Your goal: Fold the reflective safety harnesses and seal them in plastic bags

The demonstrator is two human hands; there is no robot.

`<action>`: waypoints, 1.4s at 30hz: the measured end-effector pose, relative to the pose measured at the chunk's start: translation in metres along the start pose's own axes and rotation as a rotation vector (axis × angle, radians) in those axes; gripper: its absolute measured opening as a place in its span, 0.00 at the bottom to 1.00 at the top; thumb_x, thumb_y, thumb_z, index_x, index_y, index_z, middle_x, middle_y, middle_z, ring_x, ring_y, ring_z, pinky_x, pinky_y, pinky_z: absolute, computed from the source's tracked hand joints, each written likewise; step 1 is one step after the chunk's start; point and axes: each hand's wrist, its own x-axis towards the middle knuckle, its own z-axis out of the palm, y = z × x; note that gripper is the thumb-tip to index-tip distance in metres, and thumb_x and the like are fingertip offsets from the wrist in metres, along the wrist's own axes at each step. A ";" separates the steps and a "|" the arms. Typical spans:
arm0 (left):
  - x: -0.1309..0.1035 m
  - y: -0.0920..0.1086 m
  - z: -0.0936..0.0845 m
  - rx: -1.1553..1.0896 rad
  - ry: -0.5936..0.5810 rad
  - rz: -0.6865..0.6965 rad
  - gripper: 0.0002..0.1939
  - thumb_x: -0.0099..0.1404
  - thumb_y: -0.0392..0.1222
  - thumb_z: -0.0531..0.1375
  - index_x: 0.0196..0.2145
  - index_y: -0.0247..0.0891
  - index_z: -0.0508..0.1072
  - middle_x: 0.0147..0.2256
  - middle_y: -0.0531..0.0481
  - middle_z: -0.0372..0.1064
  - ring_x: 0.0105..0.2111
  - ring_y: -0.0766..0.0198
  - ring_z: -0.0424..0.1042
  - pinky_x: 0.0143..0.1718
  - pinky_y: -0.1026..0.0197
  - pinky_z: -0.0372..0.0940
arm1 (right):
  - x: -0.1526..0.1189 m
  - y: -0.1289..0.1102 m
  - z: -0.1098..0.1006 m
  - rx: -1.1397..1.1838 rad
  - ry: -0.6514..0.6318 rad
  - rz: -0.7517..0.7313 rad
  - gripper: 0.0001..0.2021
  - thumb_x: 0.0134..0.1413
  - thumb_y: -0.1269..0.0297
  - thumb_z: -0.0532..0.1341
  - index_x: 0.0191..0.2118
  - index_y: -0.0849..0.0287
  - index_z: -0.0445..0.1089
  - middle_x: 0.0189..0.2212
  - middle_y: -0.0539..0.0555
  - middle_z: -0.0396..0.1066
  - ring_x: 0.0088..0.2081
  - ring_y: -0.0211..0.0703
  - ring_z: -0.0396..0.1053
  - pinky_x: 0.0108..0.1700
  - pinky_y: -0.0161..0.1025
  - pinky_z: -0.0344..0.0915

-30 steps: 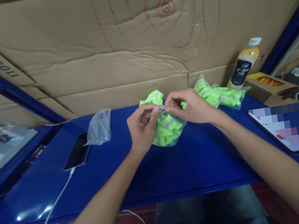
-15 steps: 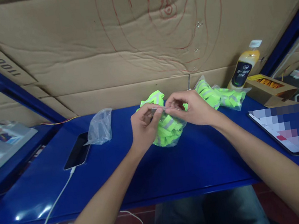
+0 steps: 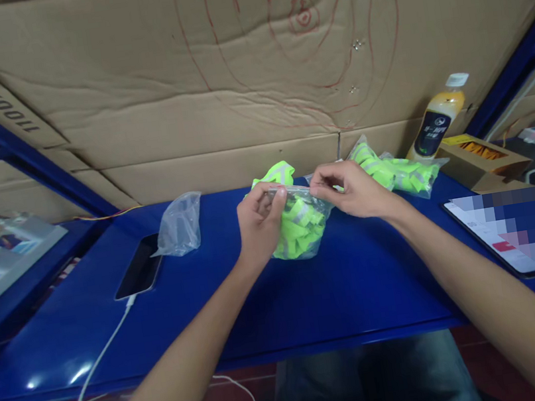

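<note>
A clear plastic bag (image 3: 301,232) holds a bunched neon-yellow reflective strap or vest with grey bands. My left hand (image 3: 261,218) pinches the bag's top edge at its left end between thumb and fingers. At the other end of that edge, my right hand (image 3: 349,189) has its thumb and index finger closed on the bag's corner. The strip along the top runs between the two hands. Just behind the bag lies more neon-yellow reflective material (image 3: 279,173), partly hidden by my left hand.
Filled neon-yellow bags (image 3: 397,173) lie at the back right, beside a tilted bottle (image 3: 437,121) and an open cardboard box (image 3: 483,161). On the left, an empty clear bag (image 3: 181,225) overlaps a cabled phone (image 3: 140,270). A second phone (image 3: 494,237) lies right on the blue shelf (image 3: 265,321).
My right hand has slid to the right along the bag's top edge, away from my left hand. More of the top strip now shows between them.
</note>
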 end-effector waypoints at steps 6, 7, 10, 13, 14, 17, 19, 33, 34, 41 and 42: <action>0.002 -0.003 -0.003 0.013 0.038 -0.006 0.15 0.65 0.52 0.74 0.38 0.38 0.80 0.34 0.50 0.78 0.32 0.65 0.76 0.36 0.63 0.70 | -0.002 0.004 -0.004 0.024 -0.032 0.037 0.12 0.63 0.56 0.67 0.33 0.58 0.72 0.24 0.47 0.67 0.27 0.36 0.60 0.31 0.38 0.56; 0.003 -0.004 -0.004 0.016 0.051 -0.004 0.15 0.65 0.53 0.73 0.38 0.38 0.80 0.34 0.50 0.78 0.32 0.65 0.76 0.35 0.63 0.69 | -0.002 0.005 -0.005 0.023 -0.050 0.048 0.13 0.63 0.55 0.67 0.32 0.58 0.72 0.25 0.48 0.67 0.27 0.36 0.59 0.31 0.38 0.56; 0.005 -0.006 -0.006 -0.008 0.065 -0.016 0.16 0.65 0.53 0.73 0.37 0.38 0.79 0.34 0.49 0.78 0.32 0.65 0.76 0.36 0.63 0.69 | -0.002 0.009 -0.006 0.051 -0.038 0.043 0.15 0.63 0.54 0.68 0.31 0.57 0.70 0.25 0.47 0.64 0.28 0.37 0.57 0.32 0.39 0.54; 0.006 -0.007 -0.006 -0.032 0.038 -0.042 0.15 0.65 0.53 0.73 0.38 0.38 0.80 0.36 0.48 0.79 0.35 0.63 0.77 0.40 0.62 0.71 | -0.001 0.009 -0.004 0.149 -0.008 0.037 0.17 0.60 0.52 0.71 0.31 0.58 0.70 0.25 0.47 0.63 0.28 0.37 0.57 0.33 0.38 0.55; 0.006 -0.007 -0.006 -0.030 0.027 -0.044 0.15 0.65 0.52 0.73 0.38 0.38 0.81 0.37 0.48 0.79 0.35 0.63 0.77 0.40 0.62 0.71 | -0.001 0.009 -0.004 0.178 -0.015 0.052 0.17 0.59 0.51 0.72 0.32 0.58 0.71 0.25 0.47 0.64 0.28 0.37 0.58 0.33 0.38 0.56; 0.006 -0.007 -0.007 0.001 0.044 -0.031 0.14 0.65 0.51 0.72 0.36 0.38 0.81 0.33 0.49 0.78 0.32 0.65 0.75 0.36 0.64 0.69 | -0.002 0.008 -0.009 0.248 -0.055 0.123 0.20 0.53 0.48 0.76 0.34 0.59 0.74 0.27 0.49 0.69 0.29 0.37 0.62 0.34 0.38 0.60; 0.006 -0.007 -0.008 0.017 0.086 -0.023 0.14 0.64 0.52 0.73 0.34 0.38 0.79 0.30 0.51 0.76 0.28 0.66 0.72 0.32 0.65 0.66 | -0.004 0.010 -0.014 0.270 -0.073 0.161 0.22 0.50 0.46 0.77 0.33 0.60 0.74 0.27 0.49 0.70 0.29 0.36 0.64 0.33 0.37 0.61; 0.007 -0.013 -0.009 -0.007 0.100 -0.047 0.14 0.64 0.52 0.72 0.35 0.38 0.81 0.33 0.50 0.78 0.32 0.65 0.75 0.37 0.63 0.69 | -0.005 0.025 -0.006 0.273 0.038 0.081 0.14 0.54 0.57 0.73 0.29 0.60 0.71 0.22 0.45 0.62 0.25 0.33 0.55 0.29 0.35 0.52; 0.006 -0.012 -0.008 0.003 0.096 -0.049 0.14 0.64 0.52 0.72 0.35 0.38 0.81 0.33 0.49 0.78 0.32 0.65 0.75 0.36 0.63 0.69 | -0.006 0.026 -0.006 0.261 0.040 0.079 0.13 0.54 0.59 0.72 0.29 0.60 0.71 0.22 0.45 0.62 0.25 0.33 0.56 0.29 0.35 0.53; 0.004 -0.009 -0.005 0.000 0.067 -0.046 0.14 0.64 0.52 0.73 0.35 0.38 0.81 0.33 0.49 0.79 0.33 0.63 0.77 0.37 0.62 0.72 | -0.005 0.024 -0.003 0.216 0.007 0.044 0.11 0.59 0.58 0.69 0.32 0.60 0.73 0.24 0.47 0.65 0.27 0.34 0.58 0.31 0.36 0.57; 0.004 -0.009 -0.005 -0.016 0.066 -0.058 0.14 0.64 0.52 0.73 0.36 0.38 0.81 0.33 0.49 0.79 0.33 0.63 0.77 0.37 0.62 0.72 | -0.005 0.024 -0.003 0.214 0.012 0.041 0.12 0.59 0.57 0.69 0.32 0.60 0.72 0.24 0.47 0.64 0.27 0.34 0.57 0.31 0.36 0.56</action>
